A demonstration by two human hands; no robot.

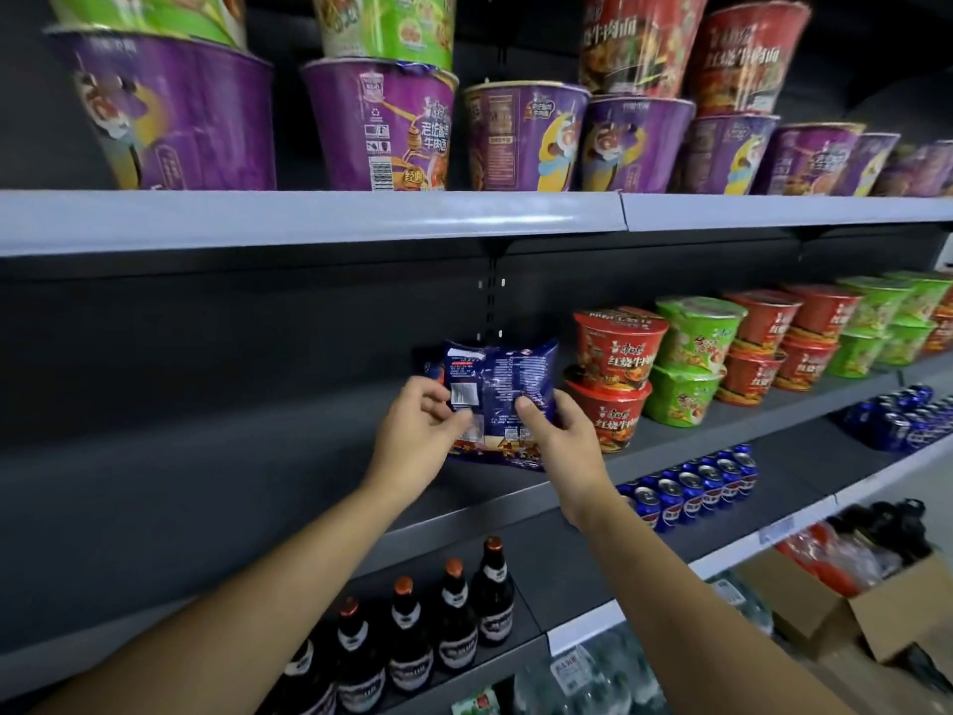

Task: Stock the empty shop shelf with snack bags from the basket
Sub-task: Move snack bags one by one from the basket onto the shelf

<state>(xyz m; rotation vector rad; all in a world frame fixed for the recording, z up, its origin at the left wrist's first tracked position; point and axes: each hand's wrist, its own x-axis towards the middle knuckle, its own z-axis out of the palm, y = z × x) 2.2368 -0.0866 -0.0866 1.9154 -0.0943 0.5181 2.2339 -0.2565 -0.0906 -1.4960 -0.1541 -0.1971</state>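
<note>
A dark blue snack bag [508, 376] stands upright on the dark middle shelf [206, 456], its back with a barcode facing me. My left hand [412, 436] pinches its left lower edge. My right hand [559, 438] grips its right lower side, thumb across the back. The bag stands just left of the stacked red noodle bowls [613, 384]. The shelf stretch to the bag's left is bare. The basket is out of view.
Purple noodle cups [376, 126] fill the shelf above. Red and green bowls [691, 353] line the middle shelf to the right. Blue cans [691, 487] and dark bottles [454, 616] stand on lower shelves. A cardboard box [845, 606] sits at the lower right.
</note>
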